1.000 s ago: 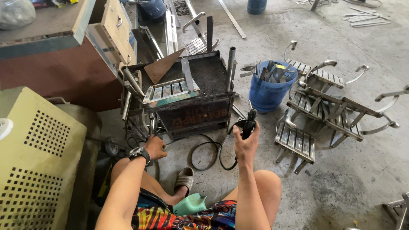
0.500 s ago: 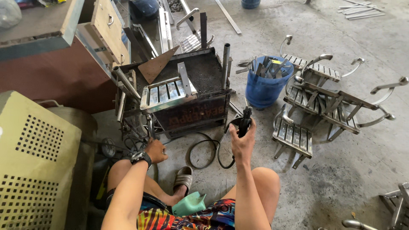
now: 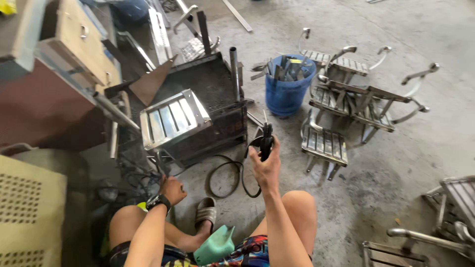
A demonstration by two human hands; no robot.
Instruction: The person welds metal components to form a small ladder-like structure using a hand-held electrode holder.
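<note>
My right hand [image 3: 266,168] is raised in front of me, gripping a black welding electrode holder [image 3: 266,141] with a thin rod sticking up; its black cable [image 3: 232,175] loops on the floor below. My left hand [image 3: 172,189], with a black wristwatch, reaches low under a slatted metal seat frame [image 3: 170,121] that leans on a dark metal work stand [image 3: 213,99]. Its fingers are closed near thin metal legs; what they hold is unclear.
A blue bucket [image 3: 287,89] of metal scraps stands behind the stand. Several metal chair frames [image 3: 356,99] lie right of it, more at the lower right [image 3: 445,217]. A perforated yellow cabinet [image 3: 27,212] is at left. A green object [image 3: 215,244] rests by my knees.
The view has shifted right and down. My right hand with the holder has stayed raised; my left hand remains low under the seat frame.
</note>
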